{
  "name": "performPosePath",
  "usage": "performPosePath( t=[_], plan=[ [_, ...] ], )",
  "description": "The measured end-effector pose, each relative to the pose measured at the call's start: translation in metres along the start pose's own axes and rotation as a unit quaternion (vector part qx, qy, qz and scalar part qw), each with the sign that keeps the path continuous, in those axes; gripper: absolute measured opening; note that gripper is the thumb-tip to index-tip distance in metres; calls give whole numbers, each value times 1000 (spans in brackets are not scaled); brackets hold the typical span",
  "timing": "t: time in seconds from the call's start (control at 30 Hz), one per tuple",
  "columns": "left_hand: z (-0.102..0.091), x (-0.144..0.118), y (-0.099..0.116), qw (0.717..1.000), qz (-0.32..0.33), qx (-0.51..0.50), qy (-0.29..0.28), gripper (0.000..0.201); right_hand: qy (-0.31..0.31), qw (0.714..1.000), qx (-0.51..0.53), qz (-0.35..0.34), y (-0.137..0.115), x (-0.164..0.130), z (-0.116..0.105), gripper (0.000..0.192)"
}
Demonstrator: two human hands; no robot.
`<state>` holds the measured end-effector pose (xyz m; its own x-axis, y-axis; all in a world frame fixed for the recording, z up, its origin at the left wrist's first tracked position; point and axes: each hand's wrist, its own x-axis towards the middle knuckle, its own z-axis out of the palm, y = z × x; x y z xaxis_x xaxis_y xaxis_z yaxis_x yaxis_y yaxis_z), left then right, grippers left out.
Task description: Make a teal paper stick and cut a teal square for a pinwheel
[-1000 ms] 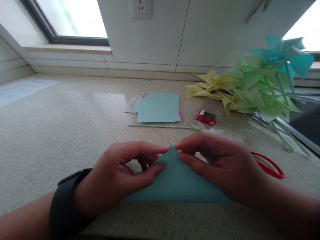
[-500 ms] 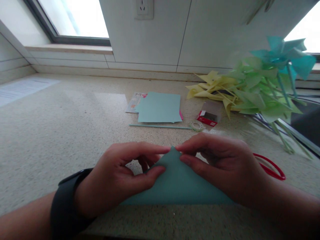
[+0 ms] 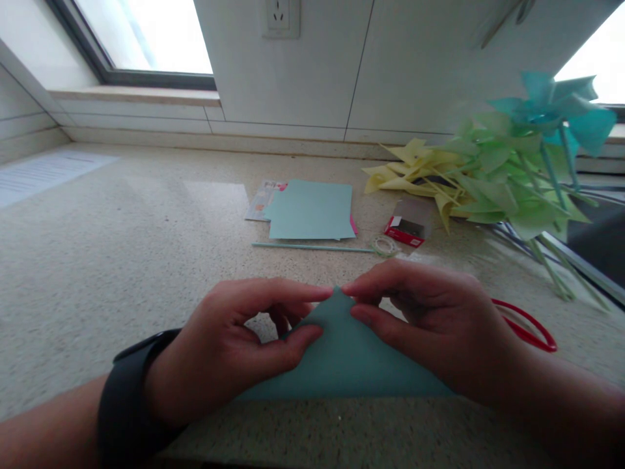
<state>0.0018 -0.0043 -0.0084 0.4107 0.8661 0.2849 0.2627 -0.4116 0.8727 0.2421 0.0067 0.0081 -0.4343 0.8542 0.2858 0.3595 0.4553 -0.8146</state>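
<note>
An indoor room, seemingly a home kitchen: a speckled counter (image 3: 146, 260) fills mid-frame, with a wall socket (image 3: 280, 14) top centre and a window (image 3: 151, 36) upper left.

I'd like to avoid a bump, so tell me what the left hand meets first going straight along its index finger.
The folded blue-green paper, near its peak: the left hand appears to touch it there. Just past the peak, the right hand seems next, though depth is unclear.

Teal paper (image 3: 349, 365), speckled beige counter (image 3: 146, 260)
</note>
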Motion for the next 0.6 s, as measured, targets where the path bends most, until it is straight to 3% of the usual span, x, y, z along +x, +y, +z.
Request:
performPosePath(
  t=[0.6],
  plan=[
    [0, 0, 0, 1000, 14, 10, 0, 36, -6, 1000, 5, -10, 0, 0, -1, 9]
  ],
)
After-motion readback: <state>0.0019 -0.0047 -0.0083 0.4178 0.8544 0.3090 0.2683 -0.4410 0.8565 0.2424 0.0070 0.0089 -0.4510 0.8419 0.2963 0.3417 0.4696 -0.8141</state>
